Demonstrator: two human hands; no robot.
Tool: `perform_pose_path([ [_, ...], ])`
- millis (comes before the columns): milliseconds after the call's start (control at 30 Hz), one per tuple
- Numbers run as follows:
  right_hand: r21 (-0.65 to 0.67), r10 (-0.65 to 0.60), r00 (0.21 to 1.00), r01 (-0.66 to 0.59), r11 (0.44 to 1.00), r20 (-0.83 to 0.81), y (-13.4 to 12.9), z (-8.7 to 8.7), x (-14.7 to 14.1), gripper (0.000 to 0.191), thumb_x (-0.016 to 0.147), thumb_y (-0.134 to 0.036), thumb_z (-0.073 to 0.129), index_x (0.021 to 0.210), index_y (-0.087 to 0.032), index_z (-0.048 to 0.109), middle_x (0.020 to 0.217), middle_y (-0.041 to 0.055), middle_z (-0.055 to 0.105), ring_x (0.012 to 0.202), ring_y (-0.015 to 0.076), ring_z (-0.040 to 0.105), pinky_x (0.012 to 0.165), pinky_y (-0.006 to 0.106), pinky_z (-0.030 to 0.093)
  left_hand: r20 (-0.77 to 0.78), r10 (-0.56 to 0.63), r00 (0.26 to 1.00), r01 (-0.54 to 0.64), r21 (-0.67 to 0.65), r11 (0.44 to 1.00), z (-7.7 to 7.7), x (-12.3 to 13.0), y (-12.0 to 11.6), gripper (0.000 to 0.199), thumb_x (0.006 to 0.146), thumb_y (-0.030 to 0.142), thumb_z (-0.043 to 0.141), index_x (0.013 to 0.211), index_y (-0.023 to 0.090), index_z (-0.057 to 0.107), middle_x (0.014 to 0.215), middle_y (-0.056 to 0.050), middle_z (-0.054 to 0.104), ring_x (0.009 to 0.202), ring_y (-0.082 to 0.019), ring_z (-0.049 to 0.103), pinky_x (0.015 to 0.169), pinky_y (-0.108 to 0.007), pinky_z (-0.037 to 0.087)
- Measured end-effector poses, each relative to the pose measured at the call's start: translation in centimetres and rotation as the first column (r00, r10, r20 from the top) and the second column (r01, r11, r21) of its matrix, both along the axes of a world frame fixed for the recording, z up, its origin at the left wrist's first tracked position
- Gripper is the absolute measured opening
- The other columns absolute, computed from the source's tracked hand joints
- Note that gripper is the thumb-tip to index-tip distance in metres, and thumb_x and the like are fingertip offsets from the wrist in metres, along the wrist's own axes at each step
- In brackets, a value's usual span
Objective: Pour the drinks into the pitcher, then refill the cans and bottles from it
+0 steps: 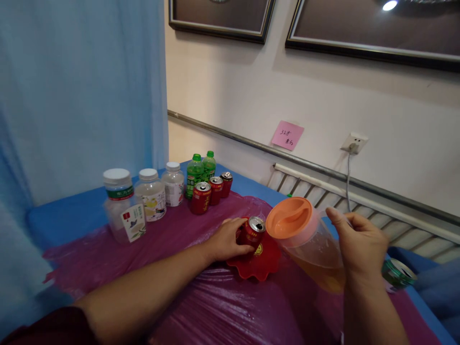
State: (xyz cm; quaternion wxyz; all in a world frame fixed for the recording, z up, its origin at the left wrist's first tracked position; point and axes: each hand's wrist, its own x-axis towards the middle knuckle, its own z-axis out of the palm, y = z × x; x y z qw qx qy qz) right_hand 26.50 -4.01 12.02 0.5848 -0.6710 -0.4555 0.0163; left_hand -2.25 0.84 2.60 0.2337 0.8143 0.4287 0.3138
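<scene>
One red can (253, 235) is in the left hand (226, 240), fingers curled around it; the right hand (362, 244), fingers folded, holds a tilted pitcher (318, 261) by its handle

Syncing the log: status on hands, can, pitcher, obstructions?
Left hand gripping red can over red dish. Right hand holding pitcher, tilted toward can. Orange lid on; no obstruction visible between pitcher and can.

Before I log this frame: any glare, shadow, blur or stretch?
Head view, glare: a bright spot on the larger framed picture, shiny streaks on the purple plastic sheet. Head view, shadow: the dark sleeve loses detail. Head view, blur: small print on the red can is unreadable. Head view, stretch: the nearest jar leans, perhaps wide-angle distortion.
</scene>
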Motion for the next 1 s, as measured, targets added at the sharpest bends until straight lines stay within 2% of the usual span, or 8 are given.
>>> perform_pose_path([
  [567,0.019,0.015,1.000,-0.015,1.000,0.004,0.24,-0.42,0.21,0.053,0.066,-0.072,0.074,0.059,-0.020,0.062,0.052,-0.0057,0.041,0.055,0.0120,0.039,0.053,0.028,0.028,-0.011,0.007,1.000,-0.007,-0.015,1.000,-0.20,0.01,0.15,0.064,0.066,0.038,0.086,0.126,0.024,0.066,0.125,-0.006,0.071,0.114,-0.033,0.065,0.102,-0.044,0.044],
  [1000,0.029,0.009,1.000,-0.010,1.000,0.030,0.05,-0.10,-0.07,0.053,0.066,-0.071,0.074,0.057,-0.020,0.062,0.052,-0.0054,0.041,0.055,0.0121,0.039,0.053,0.028,0.029,0.004,-0.003,1.000,0.003,-0.019,1.000,-0.31,-0.01,0.18,0.064,0.067,0.036,0.085,0.126,0.023,0.065,0.126,-0.007,0.071,0.115,-0.033,0.064,0.102,-0.045,0.043],
])
